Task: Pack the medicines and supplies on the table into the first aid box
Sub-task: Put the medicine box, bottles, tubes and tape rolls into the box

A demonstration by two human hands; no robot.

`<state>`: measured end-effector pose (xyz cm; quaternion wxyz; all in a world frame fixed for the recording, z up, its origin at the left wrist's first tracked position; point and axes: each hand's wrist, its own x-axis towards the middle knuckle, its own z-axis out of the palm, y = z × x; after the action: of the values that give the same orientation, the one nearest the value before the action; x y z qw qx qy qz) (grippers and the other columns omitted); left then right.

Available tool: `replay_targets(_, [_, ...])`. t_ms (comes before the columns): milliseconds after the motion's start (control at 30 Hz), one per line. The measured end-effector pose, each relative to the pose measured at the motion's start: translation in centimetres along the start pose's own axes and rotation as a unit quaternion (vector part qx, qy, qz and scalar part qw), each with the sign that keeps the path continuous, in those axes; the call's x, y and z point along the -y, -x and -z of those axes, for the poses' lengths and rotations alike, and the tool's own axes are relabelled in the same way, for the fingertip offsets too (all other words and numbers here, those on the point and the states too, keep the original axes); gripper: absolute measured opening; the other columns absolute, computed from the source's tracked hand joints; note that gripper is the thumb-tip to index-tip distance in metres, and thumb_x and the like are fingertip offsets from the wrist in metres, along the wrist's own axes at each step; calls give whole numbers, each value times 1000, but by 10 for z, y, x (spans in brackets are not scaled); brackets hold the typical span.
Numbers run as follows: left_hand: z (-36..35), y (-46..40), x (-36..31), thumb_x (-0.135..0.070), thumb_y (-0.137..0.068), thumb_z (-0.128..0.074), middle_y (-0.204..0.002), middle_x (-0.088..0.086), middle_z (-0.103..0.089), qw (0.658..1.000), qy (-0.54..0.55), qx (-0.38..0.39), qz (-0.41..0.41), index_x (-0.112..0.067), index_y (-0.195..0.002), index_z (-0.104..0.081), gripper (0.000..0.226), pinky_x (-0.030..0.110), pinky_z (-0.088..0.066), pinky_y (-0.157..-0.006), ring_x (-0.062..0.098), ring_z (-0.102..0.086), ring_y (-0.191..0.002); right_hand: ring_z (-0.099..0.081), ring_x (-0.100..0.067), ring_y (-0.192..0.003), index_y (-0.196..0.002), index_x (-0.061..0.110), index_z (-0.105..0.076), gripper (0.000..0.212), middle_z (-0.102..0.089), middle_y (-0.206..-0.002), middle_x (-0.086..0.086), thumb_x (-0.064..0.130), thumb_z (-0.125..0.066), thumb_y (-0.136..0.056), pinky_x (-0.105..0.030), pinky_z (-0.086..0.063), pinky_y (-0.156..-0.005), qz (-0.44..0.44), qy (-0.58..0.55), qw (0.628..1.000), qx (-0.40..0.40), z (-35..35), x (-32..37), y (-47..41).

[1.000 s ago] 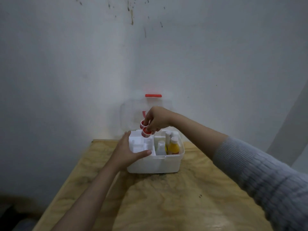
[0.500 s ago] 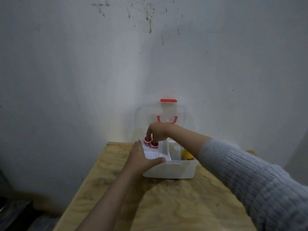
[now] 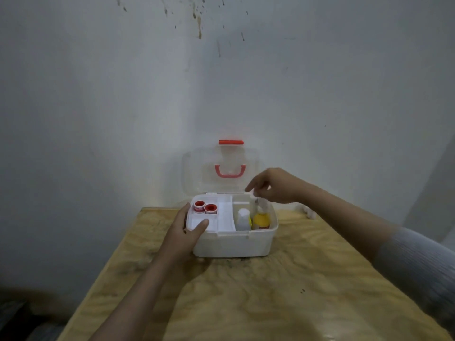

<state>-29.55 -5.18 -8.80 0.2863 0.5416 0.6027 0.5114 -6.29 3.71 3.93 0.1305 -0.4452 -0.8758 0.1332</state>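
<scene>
a wooden table (image 3: 283,291) is standing against a grey wall (image 3: 98,94). dark brown spots (image 3: 199,23) are showing high on it.

2 tape rolls (image 3: 204,207) in box (image 3: 234,247) left-rear, bottles (image 3: 261,219) right
</scene>
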Motion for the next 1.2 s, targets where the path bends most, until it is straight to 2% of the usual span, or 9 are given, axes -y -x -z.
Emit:
replay_targets(167, [4,0,9,-41,-78,-69,-134,-7,-53,1000,26,-1,-9,-34,-136,-42,65,38,-53,-90,15,-53,-117,-59,4,-58,-95,18,-74,13,-65,-68,8,14,-65,-85,-8,-41,-56,-113,-40,989,-85,12,-85,47])
replay_targets(300, [2,3,11,-51,-73,-65,-138,-8,-49,1000,8,-10,-14,-34,-140,-39,73,39,-52,-91,16,-51,-119,-65,-18,-82,-91,14,-74,15,-73,-92,-8,9,-62,-84,-27,-46,-71,-214,-82,961,-151,1,-147,67])
replay_targets(467, [0,4,16,-67,-71,-61,-140,-9,-47,1000,3,-8,-20,-38,-140,-37,79,39,-51,-93,14,-49,-122,-60,-21,-95,-106,10,-69,25,-69,-111,-11,7,-61,-82,-29,-43,-82,-283,-73,940,-174,-34,-187,72])
replay_targets(567, [1,4,17,-71,-65,-56,-140,-10,-47,1000,-3,-7,-19,-39,-140,-36,84,37,-51,-93,13,-49,-122,-57,-31,-112,-119,9,-62,38,-63,-122,-13,10,-64,-81,-39,-46,-91,-281,-65,942,-170,-51,-189,69])
replay_targets(667, [1,4,18,-71,-65,-56,-139,-12,-47,1000,1,1,-22,-41,-140,-34,83,35,-51,-92,13,-49,-122,-59,-34,-108,-122,18,-59,44,-65,-115,-13,31,-62,-80,-44,-50,-87,-267,-55,946,-175,-58,-187,60])
replay_targets(767, [2,3,18,-72,-64,-56,-141,-10,-45,1000,2,6,-18,-40,-141,-33,86,35,-51,-92,14,-48,-122,-63,-30,-96,-99,38,-64,28,-69,-98,-4,50,-51,-77,-40,-53,-76,-260,-29,949,-175,-69,-203,46])
replay_targets(933, [1,2,18,-71,-64,-55,-143,-10,-43,1000,5,9,-23,-39,-142,-32,87,20,-48,-84,11,-46,-123,-65,-26,-83,-90,11,-68,14,-69,-85,-4,20,-68,-79,-31,-48,-71,-219,-102,925,-293,-66,-174,44])
replay_targets(1033, [1,2,19,-73,-63,-54,-144,-8,-43,1000,-1,8,-24,-39,-142,-31,89,25,-50,-86,14,-46,-124,-65,-19,-73,-86,9,-67,11,-67,-78,-1,14,-71,-78,-15,-47,-64,-154,-175,903,-362,-47,-141,40])
replay_targets(1200, [2,3,18,-73,-63,-54,-143,-10,-43,1000,-1,8,-24,-39,-142,-32,89,33,-49,-94,14,-46,-124,-60,-6,-66,-91,10,-68,16,-66,-80,-1,10,-73,-76,-10,-48,-61,-61,-269,913,-300,-13,-54,28])
